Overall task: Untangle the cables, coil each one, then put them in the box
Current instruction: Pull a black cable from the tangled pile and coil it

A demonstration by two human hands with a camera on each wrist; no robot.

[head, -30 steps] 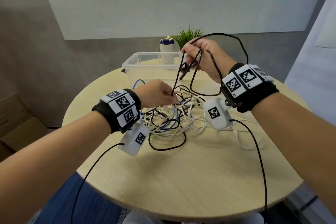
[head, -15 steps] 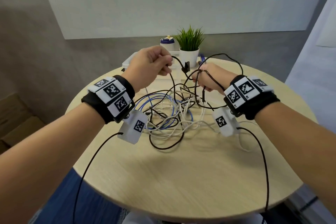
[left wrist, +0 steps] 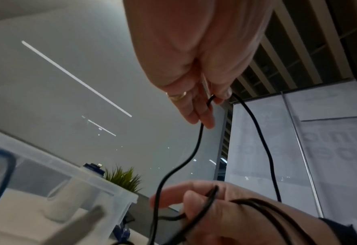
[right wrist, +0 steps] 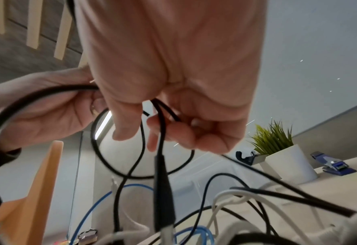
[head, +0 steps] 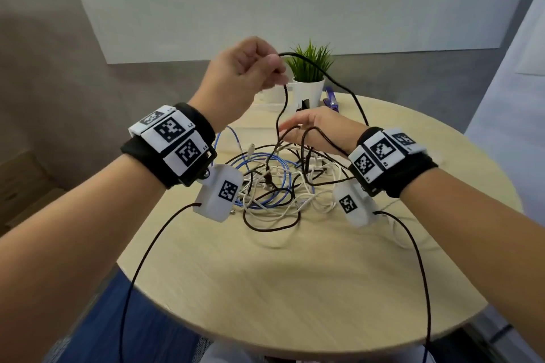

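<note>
I read the job as barely begun. The round table point(head: 309, 289) carries everything, and I place the rest against it. Toward its far edge stands the clear box point(left wrist: 102, 182); from what little of it shows I cannot tell whether any cable is inside.

On the middle of the table lies the tangle point(head: 274, 186): white, blue and black leads knotted together, none of them coiled. So untangling is in hand, and coiling and boxing are all left.

Above the tangle, my left hand point(head: 244, 74) is raised highest, thumb and fingers pinching the black cable point(head: 280, 115), which drops from there into the pile, while another run arches off to the right. Lower, just over the table's far half, my right hand point(head: 318, 132) has its fingers curled round several strands of that same black cable; the wrist view shows a plug end point(right wrist: 163, 190) hanging below them.

Past the box, at the table's far edge, stand a small potted plant point(head: 309, 79) and a blue clip point(head: 331, 102), no part of the work.
</note>
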